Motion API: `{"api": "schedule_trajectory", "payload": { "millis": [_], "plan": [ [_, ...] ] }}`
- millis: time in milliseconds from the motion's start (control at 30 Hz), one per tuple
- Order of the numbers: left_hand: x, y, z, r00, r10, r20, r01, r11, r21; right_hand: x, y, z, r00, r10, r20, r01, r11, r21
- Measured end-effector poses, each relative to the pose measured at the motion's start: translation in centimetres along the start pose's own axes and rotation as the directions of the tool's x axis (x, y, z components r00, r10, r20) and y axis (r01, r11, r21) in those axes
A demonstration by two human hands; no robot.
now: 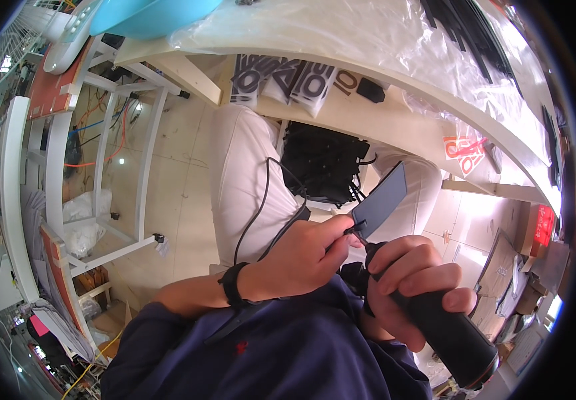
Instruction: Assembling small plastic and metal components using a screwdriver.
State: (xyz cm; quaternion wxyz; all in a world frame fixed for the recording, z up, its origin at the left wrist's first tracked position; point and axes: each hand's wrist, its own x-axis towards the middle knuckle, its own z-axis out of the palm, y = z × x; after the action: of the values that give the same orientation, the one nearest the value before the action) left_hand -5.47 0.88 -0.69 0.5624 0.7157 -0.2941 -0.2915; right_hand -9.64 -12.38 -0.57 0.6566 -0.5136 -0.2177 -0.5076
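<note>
My left hand [304, 257], with a black band on its wrist, pinches the near end of a flat, dark grey rectangular panel [382, 200]. A small black fitting [360, 227] sits at that end of the panel. My right hand [413, 283] is wrapped round a thick black cylindrical electric screwdriver [451, 337]. Its narrow tip points at the fitting, close to my left fingertips; whether they touch I cannot tell. A black cable [264, 207] loops over my left thigh. Beyond my hands, between my knees, lies a heap of black pieces with thin leads [321, 163].
A pale table [341, 50] covered in clear plastic film curves across the front, with black strips [464, 30] at its far right. Printed bags [288, 80] lie on the ledge below. To the left stand a white metal frame [148, 160], a blue basin [151, 17] and a fan [48, 23].
</note>
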Motion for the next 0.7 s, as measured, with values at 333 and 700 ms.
{"api": "schedule_trajectory", "payload": {
  "millis": [333,700],
  "plan": [
    [-0.3,-0.6,0.4,0.999,-0.013,-0.048,0.011,0.999,-0.035,-0.2,0.0,0.4,0.996,0.033,-0.078,-0.031,0.999,0.02],
    [0.1,-1.2,0.2,0.99,-0.142,0.007,0.142,0.99,-0.006,-0.7,0.9,0.6,0.921,0.302,-0.246,-0.325,0.944,-0.058]
  ]
}}
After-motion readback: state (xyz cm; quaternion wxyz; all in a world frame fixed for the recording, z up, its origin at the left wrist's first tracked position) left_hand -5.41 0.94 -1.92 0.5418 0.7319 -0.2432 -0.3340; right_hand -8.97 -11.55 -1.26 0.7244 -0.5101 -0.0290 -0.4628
